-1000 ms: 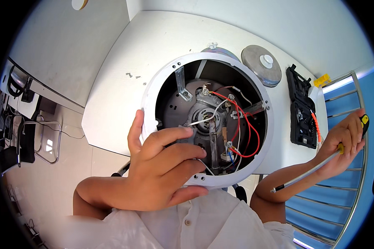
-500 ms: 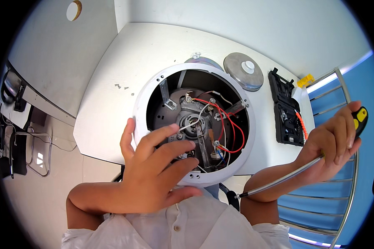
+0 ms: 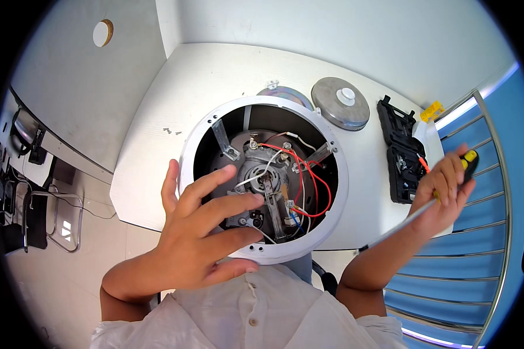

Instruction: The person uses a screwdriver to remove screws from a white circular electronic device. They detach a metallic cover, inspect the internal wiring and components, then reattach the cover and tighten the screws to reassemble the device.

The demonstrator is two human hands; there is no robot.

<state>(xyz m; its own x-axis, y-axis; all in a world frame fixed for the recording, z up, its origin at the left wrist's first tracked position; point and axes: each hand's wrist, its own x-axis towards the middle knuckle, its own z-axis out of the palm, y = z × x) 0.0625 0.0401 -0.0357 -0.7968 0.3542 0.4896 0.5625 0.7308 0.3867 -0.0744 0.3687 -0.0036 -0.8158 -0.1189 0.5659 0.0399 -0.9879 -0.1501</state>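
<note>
An upturned round appliance body (image 3: 342, 180), which looks like a rice cooker, has its white rim facing up and its wiring exposed. Inside are red wires (image 3: 329, 199), a white sleeved wire (image 3: 261, 177) and metal brackets (image 3: 223, 141). My left hand (image 3: 189, 238) is spread over the rim's near left side, fingers apart, hiding part of the interior. To the right of the body, my right hand (image 3: 442, 189) grips a long-shafted screwdriver (image 3: 470, 166) by its black and yellow handle. Its shaft slants down and left, with the tip apart from the body.
A metal lid with a white knob (image 3: 344, 96) lies behind the body to the right. Beside it is an open black tool case (image 3: 403, 163). A shiny metal disc (image 3: 288, 94) and small screws (image 3: 172, 131) are on the white table (image 3: 148, 174). Metal railing (image 3: 498, 232) stands at right.
My right hand has moved left with the screwdriver, whose shaft is now blurred. The body sits slightly further left in view, and my left hand stays spread over it.
</note>
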